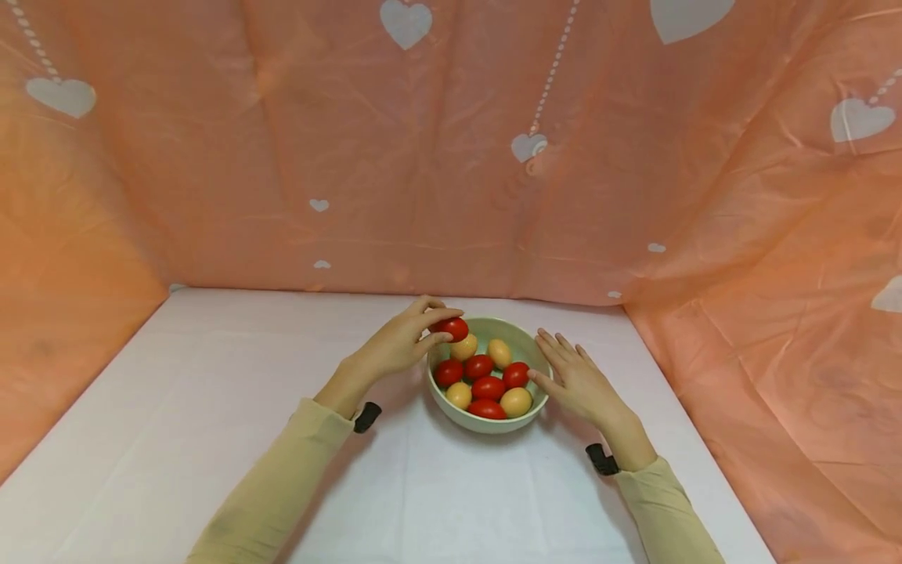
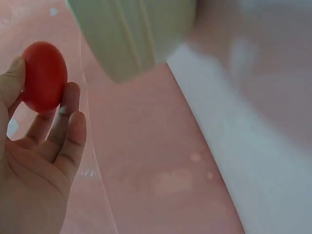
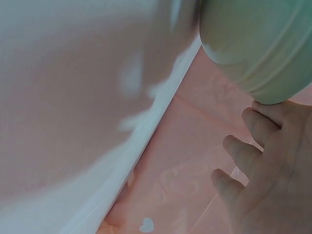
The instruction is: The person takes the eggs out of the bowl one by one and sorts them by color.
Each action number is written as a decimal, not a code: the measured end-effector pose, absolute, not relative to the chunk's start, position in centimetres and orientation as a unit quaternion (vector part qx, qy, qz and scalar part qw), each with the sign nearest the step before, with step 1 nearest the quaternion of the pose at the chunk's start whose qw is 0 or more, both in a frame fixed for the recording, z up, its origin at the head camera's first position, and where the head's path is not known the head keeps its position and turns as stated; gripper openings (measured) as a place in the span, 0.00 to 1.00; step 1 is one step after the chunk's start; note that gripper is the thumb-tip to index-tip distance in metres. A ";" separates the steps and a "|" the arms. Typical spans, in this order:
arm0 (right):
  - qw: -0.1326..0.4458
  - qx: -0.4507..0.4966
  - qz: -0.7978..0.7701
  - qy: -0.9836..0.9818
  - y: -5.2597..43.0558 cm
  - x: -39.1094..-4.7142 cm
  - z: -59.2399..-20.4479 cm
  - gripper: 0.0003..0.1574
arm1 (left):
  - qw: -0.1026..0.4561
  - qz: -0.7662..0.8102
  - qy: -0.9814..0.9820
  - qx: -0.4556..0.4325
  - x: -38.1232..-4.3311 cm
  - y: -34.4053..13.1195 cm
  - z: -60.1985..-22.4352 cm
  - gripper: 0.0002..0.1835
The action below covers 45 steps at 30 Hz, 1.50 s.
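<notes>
My left hand [image 1: 400,338] pinches a red egg [image 1: 454,328] between thumb and fingers over the left rim of a pale green bowl [image 1: 486,424]. In the left wrist view the egg [image 2: 45,76] looks smooth and oval, held beside the outside of the bowl [image 2: 131,34]. Inside the bowl lie several red eggs [image 1: 488,388] and several tan eggs [image 1: 517,402]. On the bowl's right side rests my right hand [image 1: 581,385], fingers extended, thumb over the rim. The right wrist view shows that hand [image 3: 278,161] with its fingers right at the bowl's outer wall [image 3: 253,44].
The bowl stands on a white-covered table [image 1: 232,376], toward its back edge. Orange-pink cloth with white hearts [image 1: 423,196] hangs behind the table and along both sides. A black band [image 1: 367,417] shows at the left wrist, another black band [image 1: 602,460] at the right.
</notes>
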State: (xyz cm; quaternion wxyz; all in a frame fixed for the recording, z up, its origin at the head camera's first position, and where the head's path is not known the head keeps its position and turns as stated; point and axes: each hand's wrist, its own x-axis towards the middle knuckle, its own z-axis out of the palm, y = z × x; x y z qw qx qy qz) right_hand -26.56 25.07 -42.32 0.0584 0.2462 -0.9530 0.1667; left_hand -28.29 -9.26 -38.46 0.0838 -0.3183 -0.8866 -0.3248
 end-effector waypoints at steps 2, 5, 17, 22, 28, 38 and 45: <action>0.059 0.247 0.164 -0.953 25.0 -26.6 -42.3 0.46 | 0.090 -0.329 -0.888 -0.308 -28.1 -10.3 -38.4 0.23; 0.059 0.247 0.162 -0.954 24.9 -26.6 -42.4 0.46 | 0.098 -0.332 -0.890 -0.296 -27.9 -12.0 -38.5 0.23; 0.044 0.243 0.174 -0.953 25.0 -26.4 -42.2 0.48 | 0.101 -0.336 -0.908 -0.228 -26.8 -19.4 -39.2 0.25; 0.047 0.245 0.171 -0.953 25.1 -26.5 -42.3 0.47 | 0.089 -0.322 -0.924 -0.187 -25.9 -21.9 -39.8 0.25; 0.049 0.250 0.176 -0.951 25.0 -26.5 -42.3 0.46 | 0.084 -0.312 -0.935 -0.146 -25.0 -25.1 -40.5 0.28; 0.048 0.250 0.170 -0.952 25.1 -26.6 -42.3 0.46 | 0.086 -0.250 -0.956 -0.128 -23.5 -29.6 -41.4 0.27; 0.045 0.249 0.171 -0.952 25.0 -26.6 -42.4 0.46 | 0.044 -0.250 -0.964 -0.081 -22.7 -32.2 -42.1 0.28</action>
